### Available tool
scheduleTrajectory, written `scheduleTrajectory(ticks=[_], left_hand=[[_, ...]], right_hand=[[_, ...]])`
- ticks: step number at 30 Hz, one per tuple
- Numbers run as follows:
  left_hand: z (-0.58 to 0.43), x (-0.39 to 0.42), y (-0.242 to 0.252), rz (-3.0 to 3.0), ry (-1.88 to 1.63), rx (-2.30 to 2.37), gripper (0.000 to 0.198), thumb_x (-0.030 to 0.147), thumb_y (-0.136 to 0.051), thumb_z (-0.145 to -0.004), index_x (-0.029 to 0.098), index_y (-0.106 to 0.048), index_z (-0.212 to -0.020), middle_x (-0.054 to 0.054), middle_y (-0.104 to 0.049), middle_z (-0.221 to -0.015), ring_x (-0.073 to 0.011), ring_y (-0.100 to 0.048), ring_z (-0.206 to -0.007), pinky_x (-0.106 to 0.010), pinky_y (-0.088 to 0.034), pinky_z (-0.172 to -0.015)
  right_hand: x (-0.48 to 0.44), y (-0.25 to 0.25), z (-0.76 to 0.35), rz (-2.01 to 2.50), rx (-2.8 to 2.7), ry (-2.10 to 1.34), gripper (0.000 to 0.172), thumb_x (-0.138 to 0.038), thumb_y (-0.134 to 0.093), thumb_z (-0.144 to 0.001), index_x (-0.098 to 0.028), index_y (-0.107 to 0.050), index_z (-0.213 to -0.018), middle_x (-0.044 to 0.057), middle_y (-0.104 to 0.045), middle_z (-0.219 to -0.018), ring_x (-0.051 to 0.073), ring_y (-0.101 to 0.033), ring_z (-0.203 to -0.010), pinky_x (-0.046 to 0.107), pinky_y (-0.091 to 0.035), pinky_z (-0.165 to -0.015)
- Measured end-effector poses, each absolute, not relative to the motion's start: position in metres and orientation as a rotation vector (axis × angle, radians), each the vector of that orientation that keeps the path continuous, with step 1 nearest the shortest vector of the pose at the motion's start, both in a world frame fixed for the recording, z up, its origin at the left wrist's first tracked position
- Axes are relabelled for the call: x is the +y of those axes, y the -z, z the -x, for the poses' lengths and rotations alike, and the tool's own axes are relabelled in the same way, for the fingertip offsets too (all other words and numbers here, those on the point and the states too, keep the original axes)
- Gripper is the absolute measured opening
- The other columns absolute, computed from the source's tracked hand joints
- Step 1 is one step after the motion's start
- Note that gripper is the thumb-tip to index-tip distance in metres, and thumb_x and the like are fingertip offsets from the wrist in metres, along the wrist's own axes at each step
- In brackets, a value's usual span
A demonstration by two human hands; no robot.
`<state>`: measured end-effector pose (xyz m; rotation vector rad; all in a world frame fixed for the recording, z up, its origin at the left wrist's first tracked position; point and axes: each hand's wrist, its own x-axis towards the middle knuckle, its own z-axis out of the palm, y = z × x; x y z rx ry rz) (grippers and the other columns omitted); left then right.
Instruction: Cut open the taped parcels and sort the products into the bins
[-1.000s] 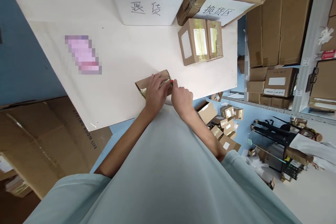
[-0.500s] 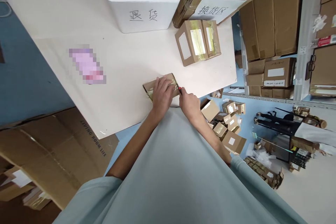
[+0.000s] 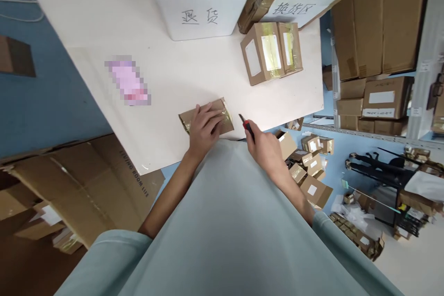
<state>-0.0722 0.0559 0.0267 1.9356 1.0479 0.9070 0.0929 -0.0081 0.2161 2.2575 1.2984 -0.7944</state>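
A small taped cardboard box (image 3: 226, 123) lies at the near edge of the white table (image 3: 169, 81). My left hand (image 3: 203, 127) presses over its top with bent fingers, holding it against the tabletop and hiding its middle. Shiny tape shows at both ends of the box. My right hand (image 3: 265, 148) is closed around a box cutter (image 3: 248, 128) with a red and black handle. Its blade is out, pointing up and left, a short gap to the right of the box.
Beyond the box stand two taped cartons (image 3: 265, 53), a white foam bin (image 3: 204, 21) and an open carton (image 3: 308, 7) with a handwritten label. A pixelated pink item (image 3: 128, 81) lies left. Several boxes (image 3: 314, 189) sit on the floor at right; a person (image 3: 385, 169) is farther off.
My right hand has drawn the box cutter away from the box's right end, toward the right. My left hand and the box have shifted slightly left, and the view has moved a little.
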Motion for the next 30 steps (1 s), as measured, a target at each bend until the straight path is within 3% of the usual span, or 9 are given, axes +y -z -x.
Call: scheduleTrajectory(ticks=[3,5,8,12,16,18,21,27,30], left_hand=[[0.119,0.044,-0.022,-1.898,-1.020,1.201,0.024,0.042,-0.060,-0.116,0.028,-0.079,-0.116,-0.009,-0.085,-0.125,-0.0343,-0.073,-0.147,-0.069,-0.051,-0.132],[0.146,0.033,-0.023,-1.865,-1.070,1.331,0.024,0.041,-0.058,-0.116,0.027,-0.078,-0.118,-0.011,-0.084,-0.128,-0.0344,-0.075,-0.143,-0.064,-0.059,-0.124],[0.172,0.014,-0.031,-1.862,-1.081,1.503,0.026,0.039,-0.054,-0.118,0.026,-0.076,-0.121,-0.012,-0.084,-0.131,-0.0335,-0.077,-0.139,-0.063,-0.061,-0.122],[0.181,-0.011,-0.045,-1.752,-0.993,1.708,0.039,0.049,-0.045,-0.121,0.025,-0.075,-0.126,-0.013,-0.084,-0.132,-0.0298,-0.080,-0.132,-0.055,-0.066,-0.116],[0.169,-0.029,-0.043,-1.468,-0.968,1.819,0.055,0.067,-0.061,-0.113,0.024,-0.065,-0.148,-0.016,-0.079,-0.144,-0.0301,-0.079,-0.133,-0.049,-0.072,-0.106],[0.156,-0.031,-0.034,-1.376,-0.992,1.809,0.067,0.071,-0.072,-0.107,0.025,-0.059,-0.154,-0.018,-0.075,-0.149,-0.0317,-0.078,-0.136,-0.051,-0.072,-0.109],[0.132,-0.023,-0.019,-1.318,-0.970,1.734,0.073,0.072,-0.074,-0.105,0.026,-0.056,-0.159,-0.018,-0.072,-0.152,-0.0324,-0.076,-0.138,-0.053,-0.070,-0.113],[0.087,0.007,-0.001,-1.373,-0.830,1.557,0.046,0.053,-0.069,-0.111,0.025,-0.070,-0.146,-0.014,-0.071,-0.140,-0.0262,-0.075,-0.130,-0.047,-0.069,-0.112],[0.080,0.016,0.006,-1.342,-0.791,1.532,0.035,0.043,-0.073,-0.106,0.026,-0.076,-0.136,-0.011,-0.070,-0.134,-0.0259,-0.075,-0.126,-0.047,-0.070,-0.111]], right_hand=[[-0.002,-0.183,-0.121,-2.417,1.399,0.870,0.044,-0.037,-0.041,-0.123,-0.021,-0.056,-0.160,0.014,-0.089,-0.111,0.035,-0.085,-0.104,0.039,-0.060,-0.093],[0.007,-0.142,-0.138,-2.496,1.426,1.064,0.038,-0.036,-0.042,-0.122,-0.021,-0.062,-0.150,0.010,-0.088,-0.102,0.030,-0.086,-0.091,0.037,-0.060,-0.094],[0.021,-0.080,-0.147,-2.541,1.383,1.356,0.031,-0.035,-0.045,-0.120,-0.019,-0.064,-0.140,0.002,-0.080,-0.078,0.025,-0.083,-0.071,0.035,-0.062,-0.090],[0.028,-0.033,-0.131,-2.530,1.305,1.724,0.028,-0.037,-0.045,-0.118,-0.020,-0.062,-0.133,-0.002,-0.072,-0.066,0.026,-0.083,-0.067,0.033,-0.063,-0.072],[0.023,-0.025,-0.124,-2.527,1.291,1.909,0.027,-0.043,-0.046,-0.117,-0.023,-0.059,-0.129,-0.005,-0.069,-0.061,0.026,-0.080,-0.061,0.030,-0.059,-0.060],[0.020,-0.028,-0.132,-2.562,1.321,1.876,0.025,-0.046,-0.048,-0.117,-0.025,-0.059,-0.124,-0.006,-0.067,-0.060,0.024,-0.079,-0.060,0.028,-0.058,-0.059],[0.013,-0.037,-0.156,-2.625,1.334,1.786,0.031,-0.054,-0.051,-0.116,-0.025,-0.058,-0.123,-0.007,-0.067,-0.062,0.023,-0.079,-0.059,0.027,-0.056,-0.060],[-0.009,-0.055,-0.205,-2.669,1.279,1.531,0.038,-0.052,-0.044,-0.117,-0.021,-0.056,-0.136,-0.004,-0.073,-0.064,0.023,-0.080,-0.064,0.028,-0.058,-0.067],[-0.015,-0.060,-0.218,-2.635,1.308,1.484,0.042,-0.054,-0.039,-0.118,-0.020,-0.055,-0.138,0.003,-0.082,-0.081,0.023,-0.081,-0.067,0.028,-0.059,-0.072]])
